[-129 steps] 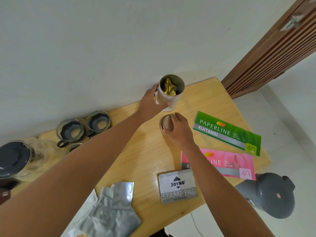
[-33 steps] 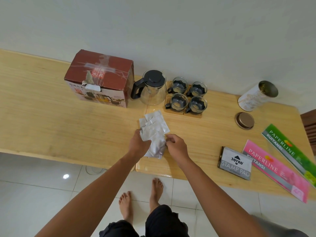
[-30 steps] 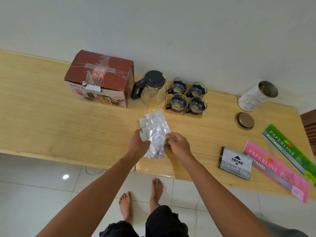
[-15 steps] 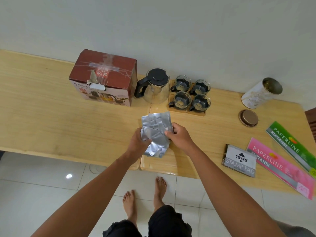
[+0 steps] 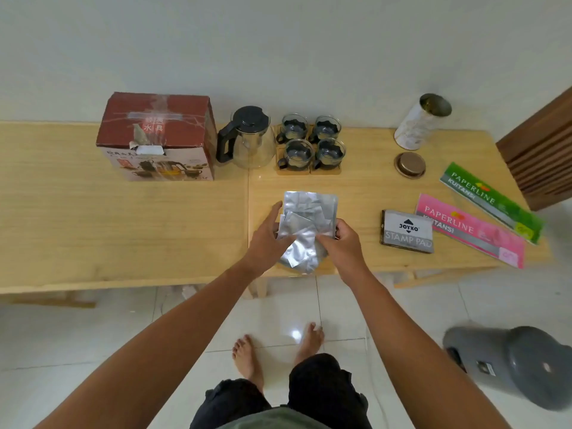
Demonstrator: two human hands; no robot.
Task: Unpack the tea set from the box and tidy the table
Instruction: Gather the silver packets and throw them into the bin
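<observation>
A stamp pad (image 5: 407, 231) lies beside pink (image 5: 470, 229) and green receipt books (image 5: 492, 202).

Both arms extended — left hand (image 5: 268, 235) and right hand (image 5: 342, 241) gripping, fingers curled.

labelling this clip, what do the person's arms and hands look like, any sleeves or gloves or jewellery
Both arms are bare along all that shows, with no sleeves. The left hand and right hand wear no gloves, and no ring, watch or bracelet is visible on them.

The grey flask (image 5: 523, 366) is blurred and cut off by the right edge
</observation>
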